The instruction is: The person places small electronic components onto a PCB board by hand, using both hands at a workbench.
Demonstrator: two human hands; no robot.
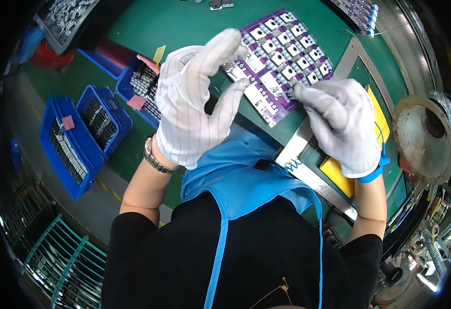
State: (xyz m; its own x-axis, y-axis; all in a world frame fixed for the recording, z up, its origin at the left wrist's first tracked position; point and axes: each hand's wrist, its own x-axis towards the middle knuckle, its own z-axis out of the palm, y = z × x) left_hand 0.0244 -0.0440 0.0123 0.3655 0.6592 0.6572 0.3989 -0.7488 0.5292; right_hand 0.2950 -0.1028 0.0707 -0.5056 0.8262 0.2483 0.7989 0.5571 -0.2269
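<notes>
A purple circuit board panel (273,96) lies tilted on the green bench, its upper part filled with rows of small components that have pale tops and dark centres. Bare silvery pads show along its lower left side. My left hand (192,100), in a white striped glove, is at the board's left edge; thumb and fingers are spread apart, the thumb tip over the board. My right hand (339,121), gloved too, has its fingers pinched at the board's lower right edge. Something small and metallic shows at those fingertips, but its kind is not clear.
Blue bins (76,147) with rows of small parts stand left of the green bench (148,23). A metal frame (321,185) and a yellow block (337,176) lie beneath my right forearm. Further right is a round metal dish (425,139). Another purple panel (350,13) sits at the far right.
</notes>
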